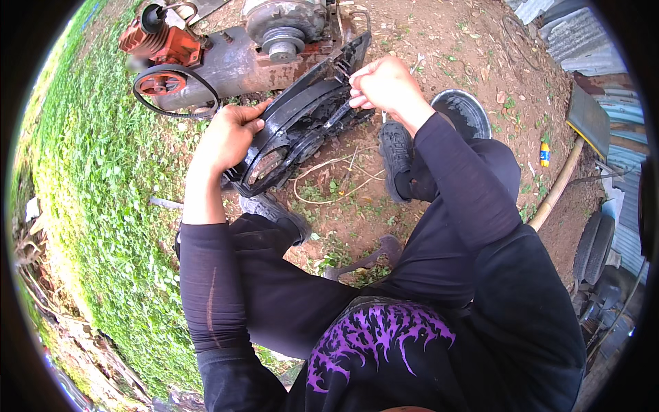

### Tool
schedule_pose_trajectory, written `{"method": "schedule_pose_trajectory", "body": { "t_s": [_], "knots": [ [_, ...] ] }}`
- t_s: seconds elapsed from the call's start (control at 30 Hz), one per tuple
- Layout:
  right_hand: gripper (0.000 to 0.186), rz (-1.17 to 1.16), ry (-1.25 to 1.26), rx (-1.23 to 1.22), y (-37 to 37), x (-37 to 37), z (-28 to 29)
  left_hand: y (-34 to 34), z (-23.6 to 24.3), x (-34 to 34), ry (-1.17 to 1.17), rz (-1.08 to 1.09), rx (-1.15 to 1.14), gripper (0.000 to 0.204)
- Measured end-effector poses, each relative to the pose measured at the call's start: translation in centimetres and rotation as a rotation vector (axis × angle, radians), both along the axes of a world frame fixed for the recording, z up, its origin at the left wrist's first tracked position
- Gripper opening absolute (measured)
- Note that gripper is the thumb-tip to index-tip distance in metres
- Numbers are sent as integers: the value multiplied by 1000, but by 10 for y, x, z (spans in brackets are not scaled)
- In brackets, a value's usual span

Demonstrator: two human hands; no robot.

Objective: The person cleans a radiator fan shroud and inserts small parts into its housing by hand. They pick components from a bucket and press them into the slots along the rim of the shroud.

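A glossy black frame-like part (292,110) with a wide curved band and a round opening at its lower end is tilted in front of me, between my feet and the compressor. My left hand (233,134) grips its left edge, thumb over the rim. At the part's upper right, my right hand (388,86) is closed with fingers bent together. Something dark and slim seems to be at its fingertips, against the part, but I cannot make out what it is. The part hides its own underside.
An air compressor with a red pump (165,44), a drive belt (141,93) and a grey motor (285,20) stands beyond. A round basin (463,110) is beside my right foot. A cord (322,201) and a hammer-like tool (367,257) lie on the dirt. A shovel (559,182) stands right.
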State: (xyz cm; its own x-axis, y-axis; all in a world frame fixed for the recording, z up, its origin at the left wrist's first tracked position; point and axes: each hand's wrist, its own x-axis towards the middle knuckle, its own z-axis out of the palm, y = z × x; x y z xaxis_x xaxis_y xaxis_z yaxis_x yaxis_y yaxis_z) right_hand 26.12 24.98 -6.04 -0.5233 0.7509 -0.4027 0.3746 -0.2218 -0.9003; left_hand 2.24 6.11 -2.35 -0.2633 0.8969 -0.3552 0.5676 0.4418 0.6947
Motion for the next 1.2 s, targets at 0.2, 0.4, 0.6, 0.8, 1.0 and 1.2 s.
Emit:
{"method": "schedule_pose_trajectory", "body": {
  "t_s": [0.2, 0.4, 0.6, 0.8, 1.0, 1.2],
  "knots": [
    [20, 47, -11, -32, 6, -3, -6, 4, 5, 3, 12, -1, -33, 41],
    [16, -28, 64, -5, 5, 3, 8, 1, 9, 6, 25, 9, 0, 42],
    [15, 29, -147, 50, 6, -3, 5, 4, 10, 6, -16, 18, -51, 42],
    [17, 34, -55, 35, 5, -5, 4, 2, 8, 4, 12, 13, -40, 42],
    [18, 80, -239, 217, 17, 0, 1, 3, 11, 6, -6, -3, -38, 43],
    [18, 123, -316, 303, 14, -7, -2, 0, 1, 1, -20, 13, 0, 40]
  ]
}}
